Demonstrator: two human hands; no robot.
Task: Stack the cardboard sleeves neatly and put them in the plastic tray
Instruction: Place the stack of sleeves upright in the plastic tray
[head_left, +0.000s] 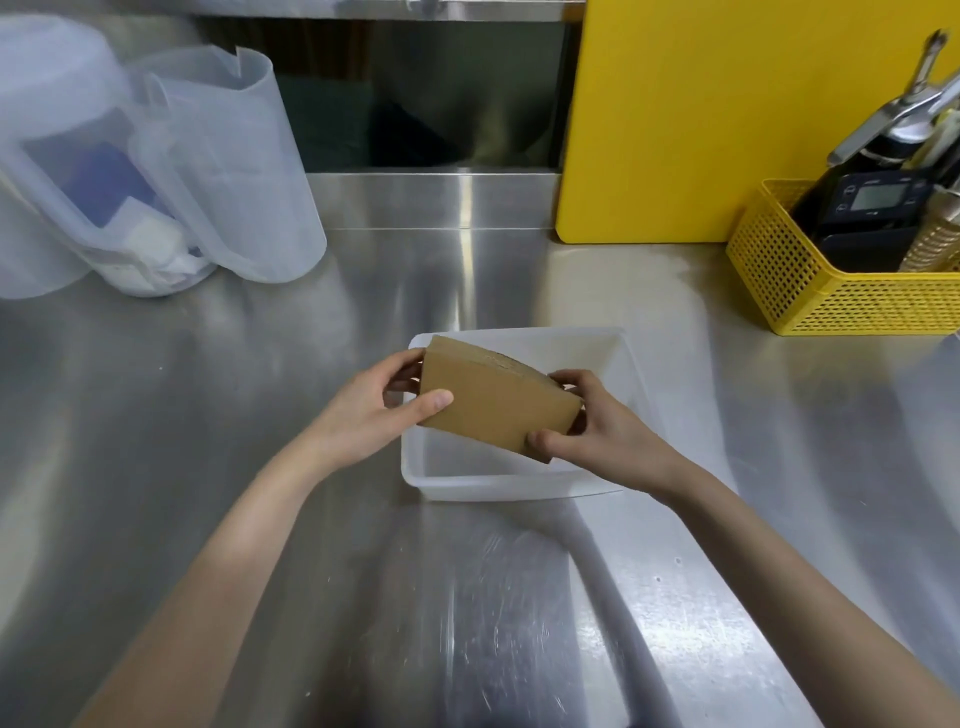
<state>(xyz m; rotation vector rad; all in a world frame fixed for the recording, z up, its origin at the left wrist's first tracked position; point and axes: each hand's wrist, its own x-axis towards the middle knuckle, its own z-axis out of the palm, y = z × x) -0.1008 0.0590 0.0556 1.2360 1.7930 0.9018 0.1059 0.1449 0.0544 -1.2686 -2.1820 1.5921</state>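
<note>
A stack of brown cardboard sleeves (496, 397) is held flat-faced towards me over the white plastic tray (618, 358) in the middle of the steel counter. My left hand (382, 410) grips the stack's left end, thumb on the front. My right hand (592, 423) grips its right end, thumb on the lower front edge. The stack is tilted, its right end lower, and hovers above the tray's inside. The tray floor that shows below the stack looks bare.
Translucent plastic jugs (228, 171) stand at the back left. A yellow cutting board (727, 119) leans against the back wall. A yellow perforated basket (810, 280) with a scale and tools sits at the right. The steel counter (260, 389) surrounds the tray.
</note>
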